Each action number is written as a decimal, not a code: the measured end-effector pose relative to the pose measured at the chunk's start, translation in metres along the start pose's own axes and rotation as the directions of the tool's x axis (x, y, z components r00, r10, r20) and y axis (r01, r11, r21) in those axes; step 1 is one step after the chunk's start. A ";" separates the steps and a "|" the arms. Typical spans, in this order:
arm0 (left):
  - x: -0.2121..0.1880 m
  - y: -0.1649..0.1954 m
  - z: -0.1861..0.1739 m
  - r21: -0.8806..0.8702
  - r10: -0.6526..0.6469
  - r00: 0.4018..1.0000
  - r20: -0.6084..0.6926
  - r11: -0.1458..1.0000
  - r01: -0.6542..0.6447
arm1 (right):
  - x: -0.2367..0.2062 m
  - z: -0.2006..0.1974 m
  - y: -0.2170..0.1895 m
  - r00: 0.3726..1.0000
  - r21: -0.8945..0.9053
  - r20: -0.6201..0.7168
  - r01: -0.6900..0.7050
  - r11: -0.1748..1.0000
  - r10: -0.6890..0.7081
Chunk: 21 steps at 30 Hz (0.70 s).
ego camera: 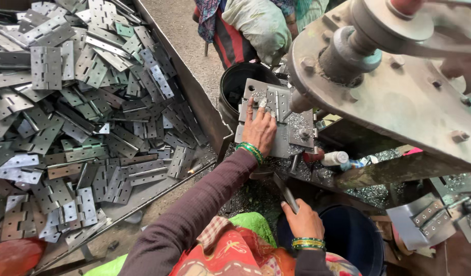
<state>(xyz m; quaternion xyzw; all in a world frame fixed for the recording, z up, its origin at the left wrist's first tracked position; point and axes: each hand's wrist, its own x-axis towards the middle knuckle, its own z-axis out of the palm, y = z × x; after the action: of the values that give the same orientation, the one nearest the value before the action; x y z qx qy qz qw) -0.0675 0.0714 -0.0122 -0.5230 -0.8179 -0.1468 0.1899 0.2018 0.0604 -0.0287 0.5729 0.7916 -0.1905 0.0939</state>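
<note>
Head view. Left hand stretched forward, palm down, fingers spread flat and pressing a metal hinge onto the steel work plate under the drill press head. Not gripping it; fingertips rest on the hinge leaf. Green bangles at that wrist. Metal shavings lie scattered over the plate just beside the hinge.

Right hand low and near the body, fingers clenched around the flat metal lever handle, which slants up toward the machine. A dark blue bucket sits just right of this hand.

Left of the machine, a sheet-metal tray holds a large heap of loose hinges. A black bucket stands behind the plate. Another person's cloth-wrapped form is at the top edge.
</note>
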 end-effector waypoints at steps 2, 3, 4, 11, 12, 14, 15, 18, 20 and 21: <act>-0.001 0.000 -0.001 -0.035 0.000 0.994 0.105 0.999 0.004 | -0.002 -0.005 -0.001 1.000 -0.036 -0.009 -0.022 0.999 0.021; 0.000 0.000 -0.001 -0.050 -0.007 0.988 0.155 0.999 0.015 | -0.002 -0.001 -0.001 0.999 -0.051 -0.029 -0.043 0.998 0.041; 0.000 0.000 -0.001 -0.039 -0.009 0.988 0.154 0.999 0.015 | -0.001 0.006 0.002 0.997 -0.066 -0.045 -0.062 0.996 0.059; 0.002 -0.002 0.000 -0.076 -0.036 0.999 -0.024 0.997 0.034 | 0.017 0.099 0.022 0.985 0.101 -0.173 -0.008 0.995 0.026; -0.004 -0.001 -0.002 -0.087 -0.026 1.000 0.007 0.996 0.026 | 0.015 0.105 0.026 0.988 0.120 -0.150 -0.005 0.993 0.023; -0.008 0.002 -0.007 -0.047 0.020 0.999 0.037 0.999 -0.019 | 0.018 0.104 0.030 0.990 0.159 -0.139 0.009 0.987 0.014; -0.011 0.000 -0.009 -0.015 0.028 0.999 0.044 1.000 -0.028 | 0.019 0.099 0.031 0.993 0.176 -0.121 0.021 0.984 0.001; -0.022 0.000 -0.014 -0.101 0.073 0.992 0.104 0.993 -0.062 | 0.014 0.071 0.032 0.999 0.111 -0.021 -0.044 0.993 0.047; -0.020 -0.003 -0.012 -0.093 0.074 0.992 0.098 0.994 -0.064 | 0.012 0.052 0.025 0.999 0.070 -0.005 -0.051 0.996 0.052; -0.018 -0.003 -0.009 -0.098 0.074 0.992 0.105 0.993 -0.064 | 0.008 0.043 0.024 0.999 0.060 -0.007 -0.039 0.997 0.039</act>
<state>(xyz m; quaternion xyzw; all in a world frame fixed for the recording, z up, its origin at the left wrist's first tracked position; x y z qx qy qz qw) -0.0616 0.0517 -0.0125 -0.5664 -0.8006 -0.1501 0.1253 0.2186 0.0567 -0.0751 0.5916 0.7745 -0.2101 0.0770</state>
